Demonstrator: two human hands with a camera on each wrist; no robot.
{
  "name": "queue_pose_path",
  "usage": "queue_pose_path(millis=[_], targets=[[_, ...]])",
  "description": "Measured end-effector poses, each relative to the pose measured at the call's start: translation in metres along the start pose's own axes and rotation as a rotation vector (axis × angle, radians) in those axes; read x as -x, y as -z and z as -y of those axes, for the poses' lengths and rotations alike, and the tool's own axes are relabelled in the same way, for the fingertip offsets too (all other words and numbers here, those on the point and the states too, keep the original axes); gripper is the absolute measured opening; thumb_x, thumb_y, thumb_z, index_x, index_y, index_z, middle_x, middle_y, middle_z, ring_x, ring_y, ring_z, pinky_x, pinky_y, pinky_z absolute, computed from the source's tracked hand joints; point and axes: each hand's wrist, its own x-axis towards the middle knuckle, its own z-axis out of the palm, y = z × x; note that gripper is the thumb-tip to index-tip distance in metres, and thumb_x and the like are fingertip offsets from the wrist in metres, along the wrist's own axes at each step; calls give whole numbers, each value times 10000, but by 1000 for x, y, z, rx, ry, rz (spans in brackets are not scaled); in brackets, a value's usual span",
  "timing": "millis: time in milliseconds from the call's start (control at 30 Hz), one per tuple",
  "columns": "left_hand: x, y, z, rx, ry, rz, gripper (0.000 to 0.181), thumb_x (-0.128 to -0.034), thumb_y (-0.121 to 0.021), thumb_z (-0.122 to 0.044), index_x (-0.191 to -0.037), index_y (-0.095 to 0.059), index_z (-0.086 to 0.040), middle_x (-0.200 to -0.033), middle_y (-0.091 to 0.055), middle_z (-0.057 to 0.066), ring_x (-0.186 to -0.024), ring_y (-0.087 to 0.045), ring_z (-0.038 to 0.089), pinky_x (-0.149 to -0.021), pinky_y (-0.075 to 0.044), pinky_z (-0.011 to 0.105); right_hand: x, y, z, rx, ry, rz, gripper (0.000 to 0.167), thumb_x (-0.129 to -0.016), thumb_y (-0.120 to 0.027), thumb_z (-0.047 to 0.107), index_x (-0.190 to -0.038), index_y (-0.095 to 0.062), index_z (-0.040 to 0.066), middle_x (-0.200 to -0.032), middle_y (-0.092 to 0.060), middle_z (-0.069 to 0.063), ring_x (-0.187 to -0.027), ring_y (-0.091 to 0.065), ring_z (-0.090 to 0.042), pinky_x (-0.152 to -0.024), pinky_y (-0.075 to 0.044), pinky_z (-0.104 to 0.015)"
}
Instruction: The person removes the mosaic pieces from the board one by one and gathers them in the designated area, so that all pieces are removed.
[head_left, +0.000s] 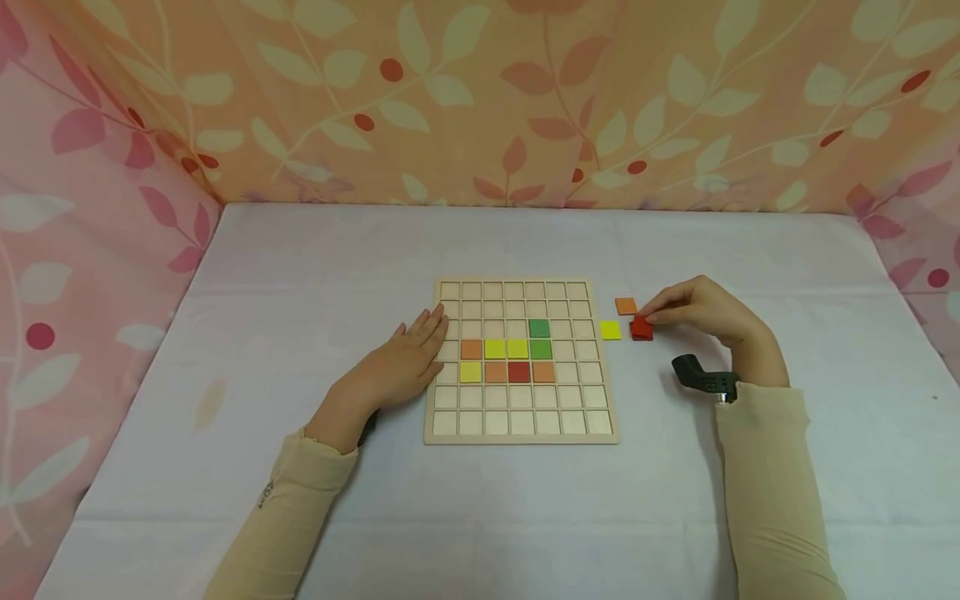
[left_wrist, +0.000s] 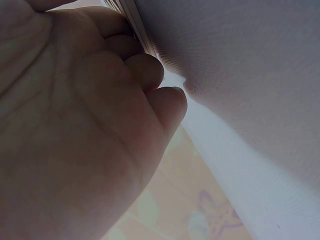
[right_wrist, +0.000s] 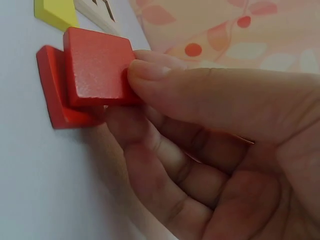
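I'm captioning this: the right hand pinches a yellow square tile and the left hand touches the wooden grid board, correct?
Only the colour is wrong: the right wrist view shows the right hand pinching a red square tile. The left hand touches the board.

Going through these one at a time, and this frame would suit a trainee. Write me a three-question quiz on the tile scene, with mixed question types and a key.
1. What colour is the tile that the right hand pinches?
a) yellow
b) red
c) green
2. True or false: the left hand is at the left edge of the board.
3. How many green tiles lie in the board's grid?

Key
1. b, as the right wrist view shows up close.
2. True; its fingers reach that edge.
3. Two, one directly above the other in the head view.
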Motion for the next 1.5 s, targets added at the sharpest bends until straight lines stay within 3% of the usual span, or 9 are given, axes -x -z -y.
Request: queue_pose_path(millis=[400,867,1500], targets=[[-1,0,0,6,6,1,639,-1004,-440,-213,-1486,-103,37,-1563,14,161,-1430,-19,298,-1123,-110,507,6,7,-8,14,-5,-10,179,-865,-681,83,-997,-722,-31,-938,-711,-26,-842,-603,-82,-729,-489,-180],[-1,-3,2,-1,11,3,637,-1004,-436,-212,-1486,-101,34,-1562,11,163,-1429,-23,298,-1123,-111,507,16,17,-16,69,-68,-16,188,-877,-676,115,-1007,-727,-10,-940,-708,-45,-834,-590,-96,-726,-477,-184],[1,-1,0,6,15,4,635,-1004,-438,-211,-1488,-104,29,-1564,11,158,-1430,-24,297,-1124,-105,504,21,21,-18,49,-105,-1,208,-884,-665,121,-1030,-717,-18,-942,-705,1,-846,-562,-81,-739,-450,-169]])
